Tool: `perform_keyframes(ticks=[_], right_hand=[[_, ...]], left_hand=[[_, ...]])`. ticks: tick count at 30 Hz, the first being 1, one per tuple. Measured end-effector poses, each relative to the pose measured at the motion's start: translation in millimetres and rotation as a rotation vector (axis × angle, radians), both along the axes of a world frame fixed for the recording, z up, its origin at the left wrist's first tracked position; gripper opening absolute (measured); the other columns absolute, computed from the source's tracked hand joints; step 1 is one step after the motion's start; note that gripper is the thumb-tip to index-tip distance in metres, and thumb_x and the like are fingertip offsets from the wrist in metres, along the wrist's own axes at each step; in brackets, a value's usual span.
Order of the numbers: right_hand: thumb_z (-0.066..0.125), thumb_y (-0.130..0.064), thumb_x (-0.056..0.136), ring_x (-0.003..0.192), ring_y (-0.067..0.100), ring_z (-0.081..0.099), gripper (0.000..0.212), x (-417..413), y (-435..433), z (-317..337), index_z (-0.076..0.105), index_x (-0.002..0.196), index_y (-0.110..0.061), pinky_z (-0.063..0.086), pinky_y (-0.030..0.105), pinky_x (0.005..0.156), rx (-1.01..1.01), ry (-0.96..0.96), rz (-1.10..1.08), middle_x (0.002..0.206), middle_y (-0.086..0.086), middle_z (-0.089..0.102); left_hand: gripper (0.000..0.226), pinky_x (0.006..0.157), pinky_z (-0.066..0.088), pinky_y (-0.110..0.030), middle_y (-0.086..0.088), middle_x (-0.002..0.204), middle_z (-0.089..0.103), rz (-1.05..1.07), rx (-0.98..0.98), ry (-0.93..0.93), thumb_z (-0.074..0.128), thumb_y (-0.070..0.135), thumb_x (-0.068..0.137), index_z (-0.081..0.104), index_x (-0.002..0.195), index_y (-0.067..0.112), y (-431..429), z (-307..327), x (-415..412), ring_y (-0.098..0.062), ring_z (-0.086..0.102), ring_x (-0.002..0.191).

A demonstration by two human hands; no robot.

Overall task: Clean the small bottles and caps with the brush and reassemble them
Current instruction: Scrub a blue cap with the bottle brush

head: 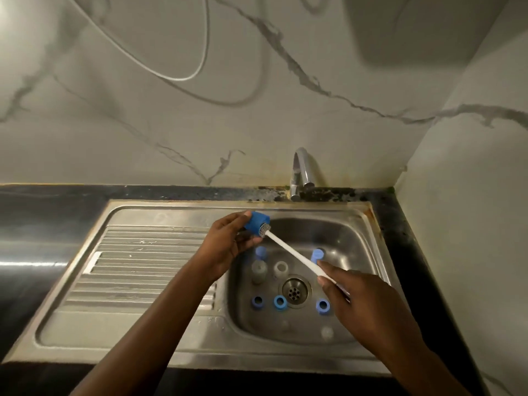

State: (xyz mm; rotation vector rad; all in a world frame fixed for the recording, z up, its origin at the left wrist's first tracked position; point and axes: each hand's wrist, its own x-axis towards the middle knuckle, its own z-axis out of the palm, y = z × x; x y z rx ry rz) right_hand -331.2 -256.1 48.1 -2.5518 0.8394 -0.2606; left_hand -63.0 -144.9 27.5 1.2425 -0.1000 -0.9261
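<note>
Above the far left corner of the sink basin [357, 232], the left hand [231, 242] grips a blue cap [256, 222]. The right hand [360, 301] grips a white brush [295, 256] by its handle, bristles pushed into the cap. More blue caps [280, 302] and small bottles [258, 271] lie around the drain [294, 291].

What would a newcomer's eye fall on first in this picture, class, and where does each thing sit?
First comes the blue cap, gripped in the left hand above the steel sink. The white brush, held by the right hand, is pushed into the cap's open end. Next come the loose caps and clear small bottles scattered round the drain below.
</note>
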Motion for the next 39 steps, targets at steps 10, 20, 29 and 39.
perform_keyframes(ticks=[10, 20, 29, 39], right_hand=[[0.04, -0.031, 0.111, 0.054, 0.007, 0.037, 0.076, 34, 10, 32, -0.016, 0.16, -0.043, 0.034, 0.021, 0.048, -0.312, 0.2, 0.215, 0.116, -0.003, 0.056], [0.039, -0.051, 0.107, 0.062, 0.007, 0.066, 0.043, 40, 26, 38, 0.043, 0.15, -0.053, 0.057, 0.025, 0.061, 0.155, -0.003, 0.276, 0.071, -0.008, 0.062], [0.043, -0.041, 0.109, 0.053, 0.006, 0.058, 0.044, 54, 12, 64, 0.038, 0.152, -0.047, 0.05, 0.02, 0.049, -0.065, -0.031, 0.277, 0.068, -0.008, 0.061], [0.046, -0.054, 0.105, 0.057, -0.002, 0.063, 0.044, 45, 36, 64, 0.045, 0.149, -0.052, 0.046, 0.013, 0.05, 0.25, -0.002, 0.292, 0.067, -0.018, 0.063]], left_hand=[[0.039, 0.088, 0.065, -0.042, -0.021, 0.111, 0.077, 0.222, -0.002, -0.066, 0.069, 0.031, 0.099, 0.067, 0.12, -0.002, 34, 20, 9, -0.032, 0.077, 0.104], [0.031, 0.084, 0.064, -0.04, -0.022, 0.119, 0.069, 0.293, -0.006, -0.151, 0.071, 0.028, 0.098, 0.067, 0.115, 0.002, 47, 50, 25, -0.034, 0.074, 0.109], [0.043, 0.087, 0.065, -0.047, -0.027, 0.121, 0.071, 0.299, -0.055, -0.024, 0.073, 0.026, 0.096, 0.063, 0.123, -0.005, 49, 49, 20, -0.036, 0.077, 0.103], [0.036, 0.083, 0.066, -0.041, -0.024, 0.122, 0.069, 0.346, -0.066, -0.07, 0.072, 0.026, 0.098, 0.064, 0.12, -0.001, 51, 64, 31, -0.035, 0.075, 0.107]])
